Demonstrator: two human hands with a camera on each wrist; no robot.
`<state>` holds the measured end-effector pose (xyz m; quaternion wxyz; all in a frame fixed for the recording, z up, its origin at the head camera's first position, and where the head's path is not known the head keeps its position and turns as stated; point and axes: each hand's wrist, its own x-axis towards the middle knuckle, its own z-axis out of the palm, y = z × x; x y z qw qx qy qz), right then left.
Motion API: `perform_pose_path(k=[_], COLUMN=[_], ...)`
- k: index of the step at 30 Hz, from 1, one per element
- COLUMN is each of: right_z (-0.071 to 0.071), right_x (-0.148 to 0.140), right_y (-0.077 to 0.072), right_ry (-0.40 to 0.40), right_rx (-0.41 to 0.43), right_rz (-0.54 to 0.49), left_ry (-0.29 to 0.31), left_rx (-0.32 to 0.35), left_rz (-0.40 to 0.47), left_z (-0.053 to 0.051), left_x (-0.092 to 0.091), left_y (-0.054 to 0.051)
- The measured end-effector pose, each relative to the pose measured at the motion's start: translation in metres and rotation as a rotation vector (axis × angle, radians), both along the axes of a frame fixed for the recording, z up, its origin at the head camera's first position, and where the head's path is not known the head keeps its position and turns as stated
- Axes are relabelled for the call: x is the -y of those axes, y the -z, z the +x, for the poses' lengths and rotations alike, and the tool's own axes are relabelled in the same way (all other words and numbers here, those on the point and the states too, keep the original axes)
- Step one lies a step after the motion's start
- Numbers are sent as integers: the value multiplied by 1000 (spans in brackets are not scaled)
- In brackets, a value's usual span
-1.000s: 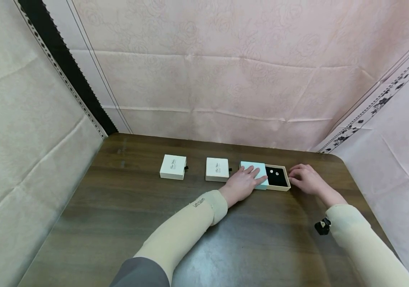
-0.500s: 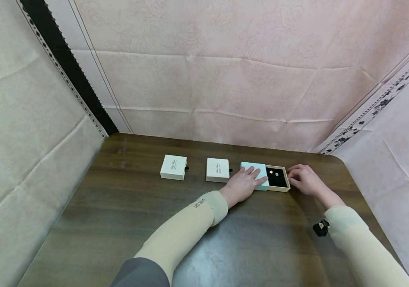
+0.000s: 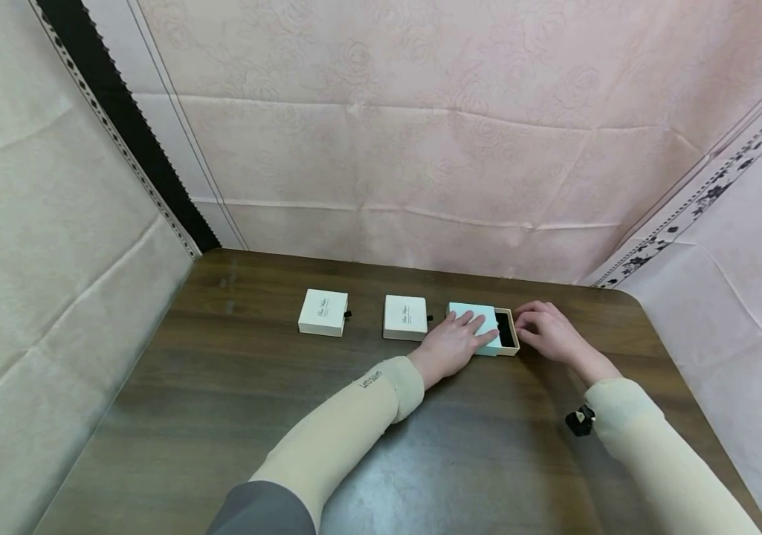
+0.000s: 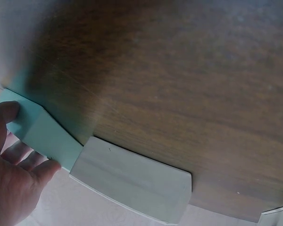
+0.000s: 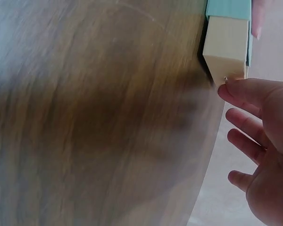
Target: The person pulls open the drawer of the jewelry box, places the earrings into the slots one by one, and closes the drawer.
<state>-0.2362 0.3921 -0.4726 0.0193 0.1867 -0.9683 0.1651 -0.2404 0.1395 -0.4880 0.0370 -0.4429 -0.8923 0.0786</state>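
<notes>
A light blue jewelry box has its cream drawer partly out to the right, showing a strip of black lining. My left hand lies over the blue sleeve with fingers spread, pressing on it. In the left wrist view, the thumb touches a side face of the sleeve. At the drawer's outer end, my right hand has thumb and index finger together; in the right wrist view they meet at the drawer's end face, the other fingers loosely bent. What lies between those fingertips is hidden.
Two white boxes, a middle one and a left one, stand in a row left of the blue box, each with a small black tab. All rest on a brown wooden table. Pale patterned cloth hangs behind and at the sides.
My right hand has moved left, and the drawer has slid further into the blue sleeve. Two earring-like pieces on the black lining are now out of sight. The left hand stays put.
</notes>
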Motion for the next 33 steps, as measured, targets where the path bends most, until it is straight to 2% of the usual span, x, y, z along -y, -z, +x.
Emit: perform_pose_path(k=[6,15,33], right_z=[-3,-7,-11], right_x=[6,15,26], right_y=[0,3,6], right_ry=[-13,-40,-70], right_rx=[-5,1,-6], right_rz=[0,-4,-10], left_ry=[4,22,28], left_rx=[16,-4,2], left_rz=[-5,-4,-1], left_z=[-1,-4,-5], left_x=[0,4,3], left_y=[0,2,5])
